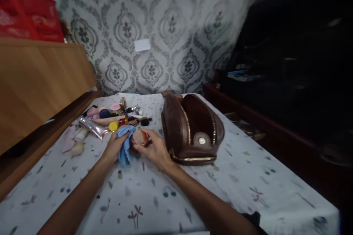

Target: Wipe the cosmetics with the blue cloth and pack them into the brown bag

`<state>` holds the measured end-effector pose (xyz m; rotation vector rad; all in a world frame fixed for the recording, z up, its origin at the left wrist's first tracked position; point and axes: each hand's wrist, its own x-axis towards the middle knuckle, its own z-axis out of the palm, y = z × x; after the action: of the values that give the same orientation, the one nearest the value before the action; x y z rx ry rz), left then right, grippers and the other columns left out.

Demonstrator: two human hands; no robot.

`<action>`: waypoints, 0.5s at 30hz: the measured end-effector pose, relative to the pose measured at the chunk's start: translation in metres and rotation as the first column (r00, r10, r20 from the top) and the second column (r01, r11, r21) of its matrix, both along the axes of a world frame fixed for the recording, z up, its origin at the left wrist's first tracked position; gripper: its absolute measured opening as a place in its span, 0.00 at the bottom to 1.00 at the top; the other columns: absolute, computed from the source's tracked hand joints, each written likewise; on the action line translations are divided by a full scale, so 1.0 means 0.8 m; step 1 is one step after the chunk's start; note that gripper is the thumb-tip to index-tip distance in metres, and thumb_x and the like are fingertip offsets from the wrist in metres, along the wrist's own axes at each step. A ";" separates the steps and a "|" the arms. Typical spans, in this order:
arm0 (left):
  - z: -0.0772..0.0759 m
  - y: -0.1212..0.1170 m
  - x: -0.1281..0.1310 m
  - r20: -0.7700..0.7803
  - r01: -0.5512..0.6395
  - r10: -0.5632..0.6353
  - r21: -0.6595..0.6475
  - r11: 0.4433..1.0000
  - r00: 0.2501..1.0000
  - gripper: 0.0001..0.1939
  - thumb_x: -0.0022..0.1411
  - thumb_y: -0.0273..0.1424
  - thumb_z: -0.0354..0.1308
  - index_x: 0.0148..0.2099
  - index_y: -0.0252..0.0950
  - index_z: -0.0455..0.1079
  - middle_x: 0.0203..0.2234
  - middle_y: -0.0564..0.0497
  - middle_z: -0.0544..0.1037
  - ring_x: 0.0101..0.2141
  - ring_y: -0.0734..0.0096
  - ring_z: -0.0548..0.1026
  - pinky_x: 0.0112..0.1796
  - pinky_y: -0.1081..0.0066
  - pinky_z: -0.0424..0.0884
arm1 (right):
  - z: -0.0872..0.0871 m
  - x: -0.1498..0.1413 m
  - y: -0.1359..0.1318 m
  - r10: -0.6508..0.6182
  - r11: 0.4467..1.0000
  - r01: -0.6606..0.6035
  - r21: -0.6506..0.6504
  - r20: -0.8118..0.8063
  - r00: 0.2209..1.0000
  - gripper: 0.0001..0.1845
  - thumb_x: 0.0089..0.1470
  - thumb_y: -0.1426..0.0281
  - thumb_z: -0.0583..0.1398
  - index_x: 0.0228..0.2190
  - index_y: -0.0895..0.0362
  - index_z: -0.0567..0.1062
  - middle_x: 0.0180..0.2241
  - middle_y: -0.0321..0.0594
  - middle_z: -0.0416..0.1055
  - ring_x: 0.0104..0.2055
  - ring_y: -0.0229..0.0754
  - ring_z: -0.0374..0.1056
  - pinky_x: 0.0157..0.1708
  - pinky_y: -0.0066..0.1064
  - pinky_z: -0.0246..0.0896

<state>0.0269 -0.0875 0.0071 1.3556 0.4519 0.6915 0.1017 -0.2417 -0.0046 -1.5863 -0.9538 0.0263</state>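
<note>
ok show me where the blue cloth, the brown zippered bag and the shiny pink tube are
blue cloth (125,150): head view, on its lower, hanging part
brown zippered bag (174,125): head view, on its left side wall
shiny pink tube (93,127): head view, around the middle of its body

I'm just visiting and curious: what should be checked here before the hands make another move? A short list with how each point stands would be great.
1. Left hand has hold of the cloth: ok.
2. Right hand grips the pinkish item: ok, between thumb and fingers.
3. Bag unzipped: ok, its mouth gapes.
4. Bag's contents known: cannot tell, the inside is too dark.
5. Cosmetics clear of the bag: ok, they lie apart from it.
6. Item's underside clean: cannot tell, it is hidden.
</note>
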 end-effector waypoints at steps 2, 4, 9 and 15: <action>0.014 -0.008 0.001 0.025 0.016 -0.015 -0.039 0.999 1.000 0.26 0.37 0.39 0.75 0.39 0.34 0.75 0.33 0.51 0.81 0.35 0.66 0.79 0.39 0.70 0.75 | 0.020 -0.005 -0.012 0.029 0.999 -0.030 0.019 0.074 0.997 0.27 0.43 0.65 0.72 0.46 0.55 0.74 0.46 0.45 0.74 0.50 0.49 0.69 0.52 0.41 0.65; 0.030 -0.018 0.004 0.042 0.049 -0.047 -0.059 0.997 0.998 0.24 0.37 0.37 0.74 0.38 0.34 0.75 0.32 0.51 0.81 0.34 0.62 0.79 0.37 0.68 0.76 | 0.044 -0.010 -0.027 0.066 0.997 -0.070 0.036 0.092 0.994 0.26 0.44 0.65 0.72 0.46 0.54 0.74 0.41 0.41 0.75 0.46 0.47 0.70 0.49 0.40 0.65; 0.054 -0.049 0.024 0.077 0.132 -0.149 0.184 0.974 0.986 0.19 0.44 0.36 0.68 0.41 0.37 0.76 0.35 0.50 0.81 0.40 0.56 0.79 0.43 0.64 0.76 | 0.109 -0.006 -0.073 0.141 0.971 -0.120 0.209 -0.089 0.986 0.18 0.48 0.61 0.68 0.40 0.54 0.73 0.32 0.33 0.72 0.37 0.40 0.68 0.42 0.34 0.66; 0.093 -0.097 0.046 -0.273 0.411 -0.396 0.854 0.320 0.876 0.26 0.56 0.33 0.59 0.58 0.42 0.71 0.52 0.47 0.78 0.50 0.56 0.76 0.53 0.63 0.70 | 0.147 0.059 -0.119 -0.065 0.927 0.120 0.354 -0.164 0.984 0.21 0.49 0.56 0.65 0.41 0.54 0.72 0.39 0.38 0.74 0.42 0.43 0.70 0.46 0.36 0.67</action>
<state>0.0634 -0.1651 0.0814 2.4055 -0.3813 0.4746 0.1489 -0.3366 0.1130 -1.2641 -0.7173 -0.0921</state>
